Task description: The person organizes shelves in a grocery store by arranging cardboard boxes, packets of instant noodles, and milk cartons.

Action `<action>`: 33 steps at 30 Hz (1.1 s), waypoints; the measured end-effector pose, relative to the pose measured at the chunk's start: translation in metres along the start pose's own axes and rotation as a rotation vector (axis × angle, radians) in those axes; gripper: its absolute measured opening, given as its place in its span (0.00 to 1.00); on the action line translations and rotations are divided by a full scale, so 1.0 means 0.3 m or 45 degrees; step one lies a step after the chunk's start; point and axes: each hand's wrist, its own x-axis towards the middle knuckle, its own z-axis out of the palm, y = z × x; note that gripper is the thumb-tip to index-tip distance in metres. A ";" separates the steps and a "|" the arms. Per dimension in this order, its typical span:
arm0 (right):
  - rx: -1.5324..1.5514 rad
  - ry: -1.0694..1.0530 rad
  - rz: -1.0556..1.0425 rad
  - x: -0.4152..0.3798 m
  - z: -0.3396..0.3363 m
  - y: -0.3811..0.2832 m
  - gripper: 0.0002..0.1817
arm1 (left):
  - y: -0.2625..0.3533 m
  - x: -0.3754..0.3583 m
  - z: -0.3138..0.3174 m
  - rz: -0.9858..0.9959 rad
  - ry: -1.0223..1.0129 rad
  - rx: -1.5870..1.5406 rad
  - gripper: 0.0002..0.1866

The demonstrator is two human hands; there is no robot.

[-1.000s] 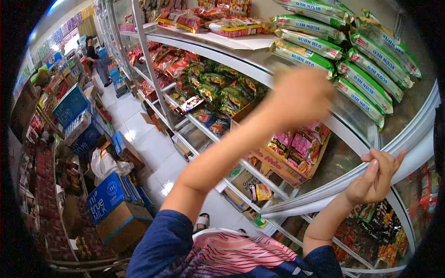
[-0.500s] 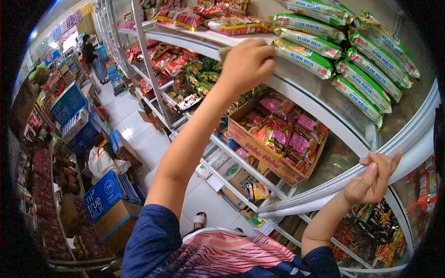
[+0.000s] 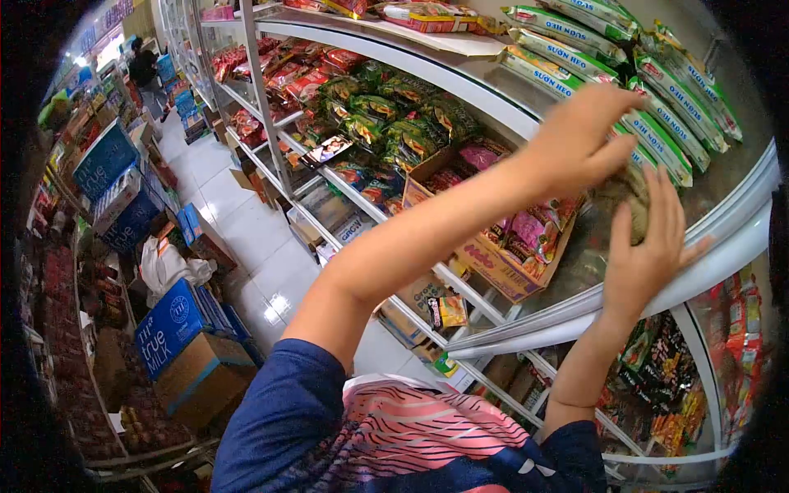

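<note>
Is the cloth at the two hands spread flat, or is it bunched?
Bunched: the cloth is a thick, crumpled lump between the left hand and right hand, which partly hide it.
</note>
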 end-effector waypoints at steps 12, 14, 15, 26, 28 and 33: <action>0.436 -0.064 -0.252 0.131 0.240 -0.205 0.10 | -0.226 -0.127 -0.306 0.231 -0.092 1.013 0.10; 0.200 0.068 -0.359 0.195 0.258 -0.245 0.12 | -0.267 -0.141 -0.345 0.299 -0.028 1.063 0.10; 0.180 0.059 -0.345 0.231 0.252 -0.273 0.12 | -0.277 -0.142 -0.374 0.350 -0.071 0.999 0.10; 0.222 -0.357 -0.184 0.167 0.266 -0.247 0.21 | -0.256 -0.155 -0.410 0.169 -0.013 0.579 0.15; 0.023 -0.375 -0.098 0.156 0.257 -0.267 0.22 | -0.267 -0.153 -0.409 0.168 0.001 0.558 0.17; 0.075 -0.244 -0.221 0.184 0.346 -0.370 0.22 | -0.277 -0.149 -0.425 0.228 -0.031 0.578 0.19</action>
